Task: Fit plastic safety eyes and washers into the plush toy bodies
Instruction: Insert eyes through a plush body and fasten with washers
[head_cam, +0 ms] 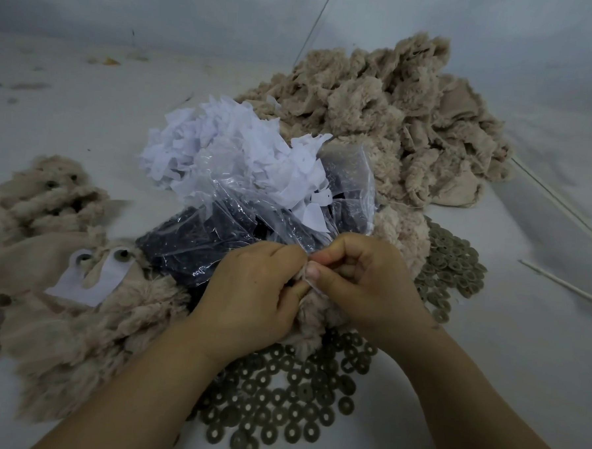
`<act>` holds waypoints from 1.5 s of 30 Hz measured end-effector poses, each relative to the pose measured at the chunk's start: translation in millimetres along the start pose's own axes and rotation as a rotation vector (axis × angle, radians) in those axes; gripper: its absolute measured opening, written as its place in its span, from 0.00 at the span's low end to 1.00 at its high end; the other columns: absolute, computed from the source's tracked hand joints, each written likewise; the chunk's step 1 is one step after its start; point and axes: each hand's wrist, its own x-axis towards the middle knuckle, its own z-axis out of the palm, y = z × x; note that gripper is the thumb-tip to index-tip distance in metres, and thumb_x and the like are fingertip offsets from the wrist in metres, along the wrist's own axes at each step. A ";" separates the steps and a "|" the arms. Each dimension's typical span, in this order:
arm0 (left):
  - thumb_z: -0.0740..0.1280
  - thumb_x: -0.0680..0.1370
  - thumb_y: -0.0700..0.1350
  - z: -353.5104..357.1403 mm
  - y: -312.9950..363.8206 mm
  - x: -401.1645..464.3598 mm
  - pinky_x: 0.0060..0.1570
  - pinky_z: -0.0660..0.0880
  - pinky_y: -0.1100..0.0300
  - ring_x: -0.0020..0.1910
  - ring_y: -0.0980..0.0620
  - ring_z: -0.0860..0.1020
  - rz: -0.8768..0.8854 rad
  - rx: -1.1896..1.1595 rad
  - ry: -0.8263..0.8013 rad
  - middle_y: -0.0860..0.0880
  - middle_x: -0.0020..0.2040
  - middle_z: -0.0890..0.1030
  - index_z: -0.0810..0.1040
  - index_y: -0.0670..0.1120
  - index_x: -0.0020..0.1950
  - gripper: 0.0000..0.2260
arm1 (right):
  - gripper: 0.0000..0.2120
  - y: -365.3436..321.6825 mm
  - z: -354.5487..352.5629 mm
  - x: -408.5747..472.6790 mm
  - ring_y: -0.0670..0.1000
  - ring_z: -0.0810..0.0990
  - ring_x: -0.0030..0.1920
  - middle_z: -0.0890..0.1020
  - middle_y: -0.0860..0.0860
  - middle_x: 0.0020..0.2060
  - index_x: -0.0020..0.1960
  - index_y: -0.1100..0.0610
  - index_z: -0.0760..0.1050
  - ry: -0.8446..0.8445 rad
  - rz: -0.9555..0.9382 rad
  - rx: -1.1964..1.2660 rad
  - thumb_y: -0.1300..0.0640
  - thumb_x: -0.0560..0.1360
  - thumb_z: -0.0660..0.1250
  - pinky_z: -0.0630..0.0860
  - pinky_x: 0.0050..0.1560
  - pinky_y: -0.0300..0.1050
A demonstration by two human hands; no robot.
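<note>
We find no readable text, label, brand, number or sign on anything in view here

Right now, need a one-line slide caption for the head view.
Both hands, left and right, pinch a plush body above scattered washers, beside a bag of eyes and a plush pile.

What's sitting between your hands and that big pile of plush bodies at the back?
In the head view, a clear plastic bag of dark safety eyes, with white paper scraps heaped on it, lies between the hands and the plush pile.
</note>
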 end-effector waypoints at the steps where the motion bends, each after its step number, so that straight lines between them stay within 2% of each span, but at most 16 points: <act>1: 0.61 0.77 0.49 -1.2 -0.6 0.0 0.31 0.69 0.55 0.31 0.51 0.70 0.005 0.003 -0.023 0.52 0.32 0.72 0.73 0.43 0.38 0.12 | 0.08 1.4 -0.8 -1.3 0.48 0.85 0.38 0.86 0.48 0.36 0.42 0.53 0.80 0.003 0.017 0.013 0.64 0.72 0.75 0.82 0.39 0.40; 4: 0.61 0.77 0.50 -4.0 -0.8 0.7 0.31 0.71 0.52 0.32 0.50 0.71 0.017 0.028 -0.055 0.51 0.33 0.73 0.74 0.42 0.38 0.13 | 0.04 4.4 -3.8 -1.2 0.45 0.83 0.37 0.85 0.48 0.36 0.44 0.53 0.81 -0.002 0.018 -0.164 0.57 0.72 0.76 0.81 0.39 0.39; 6: 0.61 0.77 0.49 -4.9 -0.8 1.1 0.31 0.70 0.53 0.32 0.50 0.71 0.018 0.042 -0.054 0.50 0.33 0.73 0.74 0.42 0.39 0.13 | 0.07 3.8 -6.7 0.8 0.46 0.80 0.35 0.83 0.48 0.35 0.43 0.54 0.82 -0.048 -0.101 -0.365 0.51 0.76 0.72 0.78 0.37 0.40; 9: 0.61 0.77 0.50 -4.5 -1.5 -1.2 0.31 0.70 0.53 0.34 0.50 0.71 0.039 0.048 -0.084 0.50 0.35 0.74 0.75 0.42 0.41 0.12 | 0.13 2.7 -9.7 3.8 0.46 0.72 0.32 0.76 0.49 0.31 0.39 0.59 0.77 -0.175 -0.266 -0.467 0.53 0.78 0.65 0.67 0.33 0.35; 12: 0.59 0.78 0.51 -4.4 -4.3 -3.2 0.33 0.72 0.51 0.35 0.48 0.73 0.044 0.026 -0.131 0.49 0.36 0.75 0.75 0.42 0.41 0.14 | 0.15 5.0 -10.8 6.1 0.47 0.72 0.32 0.75 0.51 0.31 0.37 0.61 0.76 -0.257 -0.290 -0.531 0.53 0.79 0.63 0.67 0.35 0.39; 14: 0.59 0.77 0.50 -4.3 -5.5 -3.9 0.33 0.72 0.49 0.35 0.47 0.73 0.039 0.004 -0.140 0.49 0.36 0.75 0.75 0.42 0.41 0.13 | 0.17 5.7 -9.5 5.9 0.48 0.71 0.31 0.75 0.50 0.30 0.36 0.61 0.77 -0.241 -0.317 -0.570 0.52 0.79 0.63 0.67 0.34 0.42; 16: 0.60 0.77 0.49 -4.3 -5.6 -3.7 0.33 0.72 0.49 0.34 0.48 0.73 0.041 -0.023 -0.125 0.48 0.35 0.75 0.75 0.41 0.40 0.13 | 0.20 4.9 -7.3 4.7 0.47 0.70 0.29 0.73 0.50 0.27 0.34 0.61 0.76 -0.195 -0.354 -0.571 0.51 0.80 0.63 0.66 0.33 0.41; 20: 0.62 0.77 0.47 -5.9 -4.1 -1.0 0.32 0.68 0.55 0.32 0.51 0.69 0.066 -0.061 -0.058 0.50 0.33 0.72 0.74 0.41 0.38 0.12 | 0.21 2.9 -7.5 2.8 0.46 0.66 0.27 0.71 0.51 0.25 0.31 0.60 0.72 -0.130 -0.379 -0.512 0.50 0.80 0.61 0.62 0.30 0.37; 24: 0.62 0.76 0.47 -4.6 -5.1 -0.2 0.30 0.67 0.55 0.30 0.50 0.69 0.083 -0.031 -0.067 0.49 0.32 0.72 0.73 0.41 0.37 0.12 | 0.20 6.3 -5.8 2.9 0.49 0.67 0.26 0.71 0.52 0.24 0.30 0.60 0.72 -0.126 -0.402 -0.542 0.56 0.79 0.64 0.63 0.28 0.44; 29: 0.62 0.75 0.46 -3.6 -5.6 -1.3 0.31 0.65 0.56 0.29 0.50 0.69 0.075 -0.034 -0.048 0.49 0.31 0.71 0.74 0.39 0.36 0.12 | 0.22 9.0 -3.9 4.6 0.51 0.69 0.25 0.72 0.53 0.24 0.30 0.62 0.73 -0.115 -0.434 -0.542 0.53 0.81 0.62 0.67 0.28 0.49; 33: 0.62 0.75 0.46 -2.0 -5.9 -0.7 0.30 0.62 0.60 0.29 0.51 0.67 0.086 -0.040 -0.029 0.49 0.30 0.70 0.71 0.40 0.34 0.13 | 0.20 11.1 -3.8 5.7 0.52 0.70 0.25 0.72 0.54 0.24 0.29 0.63 0.73 -0.109 -0.438 -0.560 0.58 0.79 0.65 0.69 0.28 0.51; 39: 0.63 0.75 0.45 0.9 -7.4 -0.8 0.31 0.59 0.63 0.30 0.54 0.64 0.101 -0.046 0.002 0.54 0.31 0.66 0.69 0.43 0.33 0.12 | 0.20 12.4 -3.8 6.4 0.53 0.69 0.25 0.72 0.55 0.24 0.29 0.64 0.72 -0.114 -0.436 -0.550 0.59 0.78 0.65 0.68 0.28 0.51; 43: 0.62 0.75 0.45 -0.9 -5.2 -0.8 0.31 0.62 0.62 0.29 0.53 0.66 0.085 -0.055 -0.016 0.52 0.31 0.68 0.70 0.41 0.34 0.12 | 0.19 14.2 -2.7 6.2 0.52 0.70 0.26 0.72 0.54 0.24 0.30 0.64 0.73 -0.109 -0.444 -0.547 0.59 0.79 0.65 0.68 0.29 0.50; 45: 0.61 0.75 0.46 -3.1 -2.2 1.3 0.31 0.66 0.57 0.30 0.51 0.68 0.060 -0.063 -0.048 0.51 0.31 0.70 0.71 0.40 0.36 0.11 | 0.20 15.1 -4.5 5.4 0.50 0.69 0.26 0.73 0.52 0.25 0.30 0.63 0.73 -0.103 -0.438 -0.492 0.58 0.80 0.64 0.67 0.29 0.45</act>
